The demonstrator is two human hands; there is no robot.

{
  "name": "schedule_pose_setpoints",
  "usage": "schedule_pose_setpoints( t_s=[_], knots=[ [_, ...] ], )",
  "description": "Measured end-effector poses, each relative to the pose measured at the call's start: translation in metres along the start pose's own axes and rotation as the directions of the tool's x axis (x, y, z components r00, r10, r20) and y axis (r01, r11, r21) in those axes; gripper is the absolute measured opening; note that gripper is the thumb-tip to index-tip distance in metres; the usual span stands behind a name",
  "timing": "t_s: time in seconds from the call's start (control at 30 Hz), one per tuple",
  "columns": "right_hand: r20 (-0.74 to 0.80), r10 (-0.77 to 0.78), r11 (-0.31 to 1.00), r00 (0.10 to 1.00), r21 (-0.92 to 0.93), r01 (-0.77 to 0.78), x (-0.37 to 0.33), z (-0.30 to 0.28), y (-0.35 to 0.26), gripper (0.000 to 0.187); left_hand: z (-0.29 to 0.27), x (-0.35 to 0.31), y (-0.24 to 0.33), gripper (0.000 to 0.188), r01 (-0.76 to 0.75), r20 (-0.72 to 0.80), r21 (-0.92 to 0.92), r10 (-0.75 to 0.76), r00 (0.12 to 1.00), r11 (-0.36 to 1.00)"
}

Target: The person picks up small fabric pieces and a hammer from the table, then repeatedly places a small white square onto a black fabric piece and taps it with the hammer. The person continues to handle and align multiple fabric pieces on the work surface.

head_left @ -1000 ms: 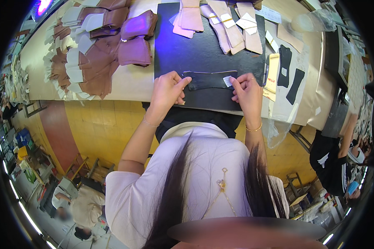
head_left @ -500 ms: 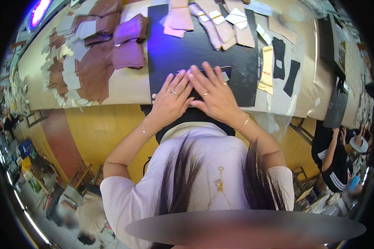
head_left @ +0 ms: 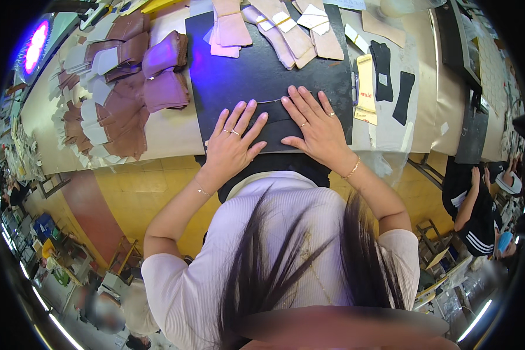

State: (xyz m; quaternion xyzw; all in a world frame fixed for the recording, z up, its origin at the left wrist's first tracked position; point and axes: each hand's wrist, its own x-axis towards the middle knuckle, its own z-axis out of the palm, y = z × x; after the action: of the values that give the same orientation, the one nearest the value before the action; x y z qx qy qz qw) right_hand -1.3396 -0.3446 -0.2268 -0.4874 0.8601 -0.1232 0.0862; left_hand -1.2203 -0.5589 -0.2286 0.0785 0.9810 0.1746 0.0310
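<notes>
My left hand and my right hand lie flat, palms down and fingers spread, at the near part of a black mat. Beneath them is a black sheet-like piece, hard to tell from the mat. Its far edge shows as a thin pale line running between the fingertips of both hands. What the sheet is made of I cannot tell, and the palms hide part of it. Neither hand grips anything.
Brown leather pieces with pale grey parts lie in overlapping stacks on the left. Banded pinkish-beige pieces rest on the mat's far side. To the right are a yellow template and black strips. Another person is at far right.
My hands have moved apart from nearly touching, the left one leftward and the right one slightly rightward. More of the black piece shows between them. The view has shifted a little.
</notes>
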Motion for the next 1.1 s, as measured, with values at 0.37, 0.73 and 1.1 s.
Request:
schedule_pose_setpoints(
  t_s=[0.37,0.73,1.1],
  knots=[
    [-0.088,0.001,0.999,0.996,-0.046,-0.005,0.002,-0.002,-0.015,0.077,-0.002,0.013,0.019,0.058,-0.026,-0.166,-0.003,0.025,0.986,1.0],
    [-0.087,-0.008,1.0,0.996,0.012,0.009,0.005,0.007,-0.012,0.082,0.012,0.015,0.018,0.068,0.042,-0.074,0.038,-0.039,0.997,0.998],
    [-0.128,-0.024,0.999,0.991,-0.024,0.021,0.013,0.009,-0.034,0.079,-0.001,-0.013,0.006,0.073,0.178,-0.18,0.187,-0.144,0.973,0.966]
  ],
)
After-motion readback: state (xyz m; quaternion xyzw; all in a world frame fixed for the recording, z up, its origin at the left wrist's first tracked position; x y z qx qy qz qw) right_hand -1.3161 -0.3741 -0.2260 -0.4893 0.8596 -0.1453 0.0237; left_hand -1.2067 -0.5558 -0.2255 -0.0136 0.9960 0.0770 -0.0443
